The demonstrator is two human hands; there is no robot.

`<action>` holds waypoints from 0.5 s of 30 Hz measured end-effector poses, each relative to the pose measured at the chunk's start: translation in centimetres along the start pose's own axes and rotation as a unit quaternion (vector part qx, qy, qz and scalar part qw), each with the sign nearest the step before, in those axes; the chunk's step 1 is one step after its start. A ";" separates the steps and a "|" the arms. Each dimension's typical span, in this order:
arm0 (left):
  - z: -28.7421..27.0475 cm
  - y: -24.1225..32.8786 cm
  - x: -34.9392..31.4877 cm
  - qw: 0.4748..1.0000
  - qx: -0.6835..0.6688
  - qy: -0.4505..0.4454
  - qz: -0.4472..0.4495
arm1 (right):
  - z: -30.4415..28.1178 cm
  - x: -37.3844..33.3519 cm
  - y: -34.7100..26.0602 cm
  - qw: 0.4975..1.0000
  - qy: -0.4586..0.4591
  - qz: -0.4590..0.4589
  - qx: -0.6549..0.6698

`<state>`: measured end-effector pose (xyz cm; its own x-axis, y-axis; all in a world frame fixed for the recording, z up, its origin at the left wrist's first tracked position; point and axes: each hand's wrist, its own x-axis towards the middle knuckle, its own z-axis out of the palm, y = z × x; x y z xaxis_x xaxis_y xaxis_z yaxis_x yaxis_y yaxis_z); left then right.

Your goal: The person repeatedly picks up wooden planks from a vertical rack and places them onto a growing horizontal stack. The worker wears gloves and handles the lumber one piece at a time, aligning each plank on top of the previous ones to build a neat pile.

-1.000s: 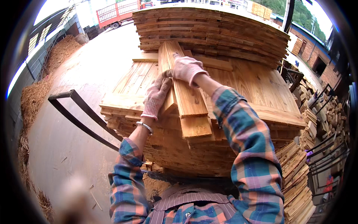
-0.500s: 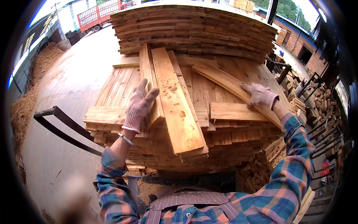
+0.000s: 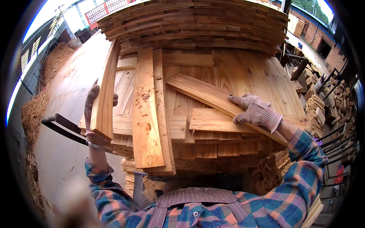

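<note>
My gloved left hand (image 3: 90,105) is wrapped around a long narrow plank (image 3: 103,91) at the left side of the wood pile. Its fingertips show on the plank's right side, and the plank appears tipped on edge. On the right, my gloved right hand (image 3: 256,111) grips another plank (image 3: 207,92), which slants across the pile from far left to near right. Between the hands lies a wide plank (image 3: 145,114) with brown specks, its near end jutting past the pile's edge. A second plank (image 3: 162,106) shows along its right side. Crosswise under the slanting plank is a short board (image 3: 215,121).
A tall stack of boards (image 3: 190,26) rises at the back. Black metal bars (image 3: 66,127) stick out at the left. Cut wood (image 3: 319,110) and metal racks (image 3: 334,144) stand at the right. A sawdust heap (image 3: 53,64) lies far left.
My left hand has closed around its plank and carried it leftward, apart from the specked one. The slanting plank has shifted left with my right hand on it. The whole view has moved too.
</note>
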<state>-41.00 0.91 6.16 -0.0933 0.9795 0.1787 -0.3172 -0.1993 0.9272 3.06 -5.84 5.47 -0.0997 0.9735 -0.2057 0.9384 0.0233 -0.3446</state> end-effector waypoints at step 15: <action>17.2 -1.0 -4.3 0.957 -0.015 -0.287 0.051 | -4.2 8.6 -3.8 0.803 0.022 -0.138 0.579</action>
<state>-24.07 -2.55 10.14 0.4051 0.8089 0.4262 -0.3610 -0.2867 0.8874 0.05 3.40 8.81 -0.2157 0.9753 0.0477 -0.0562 0.0364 -0.9978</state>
